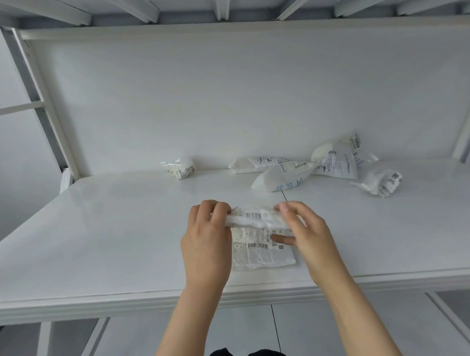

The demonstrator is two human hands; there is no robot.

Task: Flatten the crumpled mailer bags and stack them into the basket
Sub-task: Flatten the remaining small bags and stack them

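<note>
fingers: left hand (205, 239) and right hand (307, 231) pinch mailer bag (260, 246) top fold
handling: probably light, limp, slippery film
hold: outer edges

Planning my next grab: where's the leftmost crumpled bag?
Head view, left of centre: the leftmost bag sits at the table's back edge, left of the other bags.

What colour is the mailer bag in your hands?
White mailer bag with black barcode labels, clearest in the head view.

Both hands (205, 239) on mailer bag (261, 248)
</note>
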